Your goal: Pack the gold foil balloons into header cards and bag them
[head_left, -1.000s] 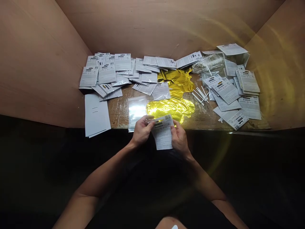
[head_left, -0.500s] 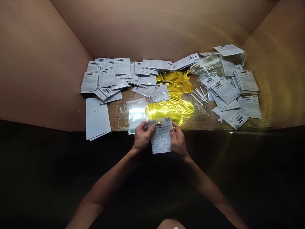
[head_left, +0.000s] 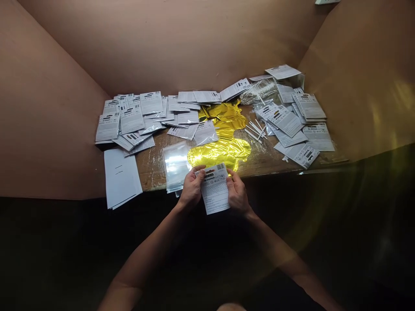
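Note:
My left hand (head_left: pixel 193 188) and my right hand (head_left: pixel 237 193) hold a white printed card (head_left: pixel 214 188) by its two sides, just past the table's front edge. A barcode sits at the card's top, and its upper corner is bent over. Beyond my hands lies a gold foil balloon (head_left: pixel 220 151), partly behind the card. A clear plastic bag (head_left: pixel 177 166) lies close to my left hand, and white sticks (head_left: pixel 254 131) lie to the right of the foil.
Several printed cards (head_left: pixel 129 119) cover the table's back, and more (head_left: pixel 308 125) lie at right. A stack of white paper (head_left: pixel 121 177) overhangs the front left edge. The wooden table (head_left: pixel 155 172) has clear film on it. Cardboard walls (head_left: pixel 194 43) surround it.
The whole scene has shifted left and tilted in view as my head moved. The card has turned in my hands, and both hands still hold it.

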Available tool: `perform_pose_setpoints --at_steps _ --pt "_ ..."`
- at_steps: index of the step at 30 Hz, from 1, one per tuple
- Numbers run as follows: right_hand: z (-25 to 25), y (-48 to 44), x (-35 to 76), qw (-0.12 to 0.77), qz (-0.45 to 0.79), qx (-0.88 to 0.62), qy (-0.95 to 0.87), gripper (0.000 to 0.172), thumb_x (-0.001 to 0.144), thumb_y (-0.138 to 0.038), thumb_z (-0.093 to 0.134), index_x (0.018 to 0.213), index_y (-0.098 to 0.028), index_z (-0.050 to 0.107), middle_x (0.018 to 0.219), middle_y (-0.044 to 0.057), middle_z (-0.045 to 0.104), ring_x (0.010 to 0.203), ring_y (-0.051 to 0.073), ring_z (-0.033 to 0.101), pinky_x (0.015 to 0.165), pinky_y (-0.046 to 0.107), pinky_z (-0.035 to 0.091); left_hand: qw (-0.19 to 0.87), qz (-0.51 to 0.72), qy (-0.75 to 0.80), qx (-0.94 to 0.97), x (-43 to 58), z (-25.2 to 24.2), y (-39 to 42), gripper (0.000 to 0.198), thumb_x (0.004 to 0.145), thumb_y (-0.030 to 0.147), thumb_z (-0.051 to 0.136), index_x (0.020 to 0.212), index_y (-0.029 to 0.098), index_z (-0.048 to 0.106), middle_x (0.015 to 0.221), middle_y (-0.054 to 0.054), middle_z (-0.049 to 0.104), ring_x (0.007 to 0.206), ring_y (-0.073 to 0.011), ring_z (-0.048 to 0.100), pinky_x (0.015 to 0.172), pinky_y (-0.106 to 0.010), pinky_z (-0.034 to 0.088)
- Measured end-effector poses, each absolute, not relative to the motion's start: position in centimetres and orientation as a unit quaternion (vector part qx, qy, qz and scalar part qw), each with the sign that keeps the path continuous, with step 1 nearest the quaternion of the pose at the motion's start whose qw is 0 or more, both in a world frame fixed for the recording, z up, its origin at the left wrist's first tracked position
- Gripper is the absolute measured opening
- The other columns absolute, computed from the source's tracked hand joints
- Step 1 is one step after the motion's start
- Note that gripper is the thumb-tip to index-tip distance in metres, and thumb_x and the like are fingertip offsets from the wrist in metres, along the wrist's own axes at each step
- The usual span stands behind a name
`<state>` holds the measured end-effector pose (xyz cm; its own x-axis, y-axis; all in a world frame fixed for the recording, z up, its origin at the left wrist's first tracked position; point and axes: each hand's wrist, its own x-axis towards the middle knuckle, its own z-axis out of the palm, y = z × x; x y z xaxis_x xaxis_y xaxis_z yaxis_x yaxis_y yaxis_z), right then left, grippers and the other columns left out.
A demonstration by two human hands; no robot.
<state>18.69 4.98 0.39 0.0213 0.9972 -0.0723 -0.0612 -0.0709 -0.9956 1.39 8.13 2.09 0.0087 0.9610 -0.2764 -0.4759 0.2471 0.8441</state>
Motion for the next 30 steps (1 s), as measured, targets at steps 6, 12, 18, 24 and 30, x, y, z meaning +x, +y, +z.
perform_pose_setpoints --at_steps 6,12,18,24,30 --pt "0.5 5.5 20.5 0.442 0.611 -0.449 -0.479 0.048 0.102 -0.063 0.061 0.121 -0.020 0.066 0.094 0.006 0.074 0.084 0.022 0.069 0.073 0.032 0.058 0.665 0.515 0.450 0.298 1.3 2.5 7.6 0.058 0.079 0.057 0.092 0.112 0.015 0.071 0.094 -0.010 0.083 0.081 -0.0250 0.080 0.080 -0.042 0.067" --pt "0.8 5.6 20.0 0.501 0.545 -0.504 -0.444 0.046 0.105 -0.065 0.053 0.110 -0.020 0.064 0.086 0.005 0.070 0.075 0.020 0.062 0.065 0.029 0.053 0.642 0.530 0.427 0.352 2.6 2.6 6.4 0.048 0.090 0.056 0.084 0.117 0.017 0.074 0.112 -0.012 0.083 0.099 -0.0267 0.080 0.093 -0.043 0.065" --pt "1.5 5.3 19.9 0.480 0.530 -0.510 -0.478 0.044 0.104 -0.064 0.055 0.092 -0.022 0.058 0.074 -0.001 0.059 0.065 0.015 0.052 0.059 0.026 0.044 0.659 0.516 0.436 0.331 2.2 3.3 6.0 0.052 0.085 0.054 0.089 0.118 0.016 0.075 0.110 -0.013 0.083 0.103 -0.0312 0.081 0.096 -0.048 0.064" --pt "1.5 5.7 20.7 0.489 0.577 -0.475 -0.449 0.054 0.094 -0.076 0.065 0.094 -0.022 0.062 0.072 -0.001 0.063 0.058 0.014 0.053 0.053 0.025 0.042 0.681 0.512 0.436 0.290 2.1 4.7 8.4 0.054 0.075 0.051 0.096 0.110 0.015 0.077 0.103 -0.014 0.084 0.097 -0.0317 0.082 0.092 -0.049 0.066" --pt "0.0 3.2 19.6 0.432 0.689 -0.448 -0.372 0.072 0.087 -0.084 0.064 0.059 -0.017 0.065 0.037 0.000 0.047 0.030 0.008 0.033 0.037 0.023 0.019 0.639 0.565 0.445 0.273 4.0 4.1 9.0 0.059 0.076 0.059 0.092 0.114 0.018 0.072 0.107 -0.011 0.084 0.102 -0.0306 0.081 0.092 -0.048 0.066"
